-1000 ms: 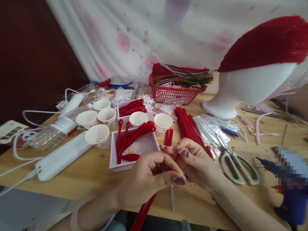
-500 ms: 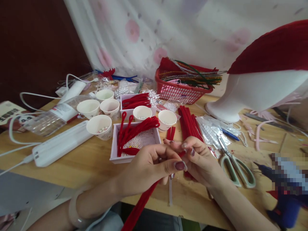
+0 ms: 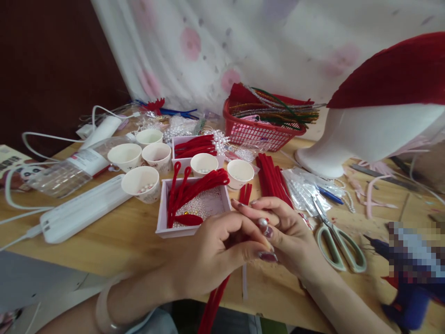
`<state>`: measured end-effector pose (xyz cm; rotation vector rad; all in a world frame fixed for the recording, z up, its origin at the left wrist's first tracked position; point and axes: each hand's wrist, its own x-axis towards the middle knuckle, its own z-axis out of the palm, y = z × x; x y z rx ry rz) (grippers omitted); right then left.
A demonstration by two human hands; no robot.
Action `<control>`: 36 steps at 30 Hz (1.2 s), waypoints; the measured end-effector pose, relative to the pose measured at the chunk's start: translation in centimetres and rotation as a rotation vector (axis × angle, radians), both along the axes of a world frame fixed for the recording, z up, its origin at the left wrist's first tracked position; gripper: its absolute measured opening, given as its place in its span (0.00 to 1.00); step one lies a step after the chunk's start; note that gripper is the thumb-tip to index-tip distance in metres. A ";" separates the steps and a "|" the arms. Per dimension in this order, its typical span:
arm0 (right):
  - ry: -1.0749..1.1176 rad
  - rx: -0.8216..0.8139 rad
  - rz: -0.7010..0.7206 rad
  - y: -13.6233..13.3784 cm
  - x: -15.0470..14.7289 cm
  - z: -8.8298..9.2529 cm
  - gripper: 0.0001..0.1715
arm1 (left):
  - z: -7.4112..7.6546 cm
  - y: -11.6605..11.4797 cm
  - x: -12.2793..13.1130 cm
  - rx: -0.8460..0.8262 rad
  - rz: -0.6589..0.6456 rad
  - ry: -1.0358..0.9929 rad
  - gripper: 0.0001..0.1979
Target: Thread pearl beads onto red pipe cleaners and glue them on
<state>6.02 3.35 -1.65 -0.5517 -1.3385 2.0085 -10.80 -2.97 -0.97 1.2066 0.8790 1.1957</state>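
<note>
Both hands meet over the table's front edge, fingertips touching. My left hand point(image 3: 225, 246) is closed in a pinch around red chenille stems point(image 3: 213, 304), whose lower ends hang below it past the table edge. Between the thumb and fingers of my right hand point(image 3: 292, 229) sits a small white pearl bead point(image 3: 263, 222). The upper ends of the stems are hidden by my fingers. Just left of my hands stands a white box point(image 3: 165, 229) with looped red stems and loose pearl beads. Behind my right hand lies a bundle of red stems point(image 3: 273, 178).
Green-handled scissors point(image 3: 342, 241) and a blue glue gun point(image 3: 406, 297) lie on the right. Several paper cups point(image 3: 141, 183) and a white power strip point(image 3: 86, 208) are on the left. Behind are a red basket point(image 3: 264, 134) and a white mannequin head point(image 3: 347, 134).
The hanging red stems have swung right and steeper. My left hand has turned slightly, and the pearl bead now shows at my right fingertips. The view has shifted a little.
</note>
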 end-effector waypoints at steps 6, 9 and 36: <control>0.023 -0.034 0.014 -0.3 -0.6 -0.2 0.21 | -0.4 0.1 0.0 0.180 0.068 0.095 0.11; 0.029 -0.070 -0.015 -0.6 -1.0 -0.3 0.16 | -0.6 0.1 -0.1 0.300 0.115 0.206 0.11; 0.110 -0.131 -0.090 -0.3 -1.4 -1.2 0.04 | -0.2 -0.3 0.0 0.037 -0.006 0.152 0.14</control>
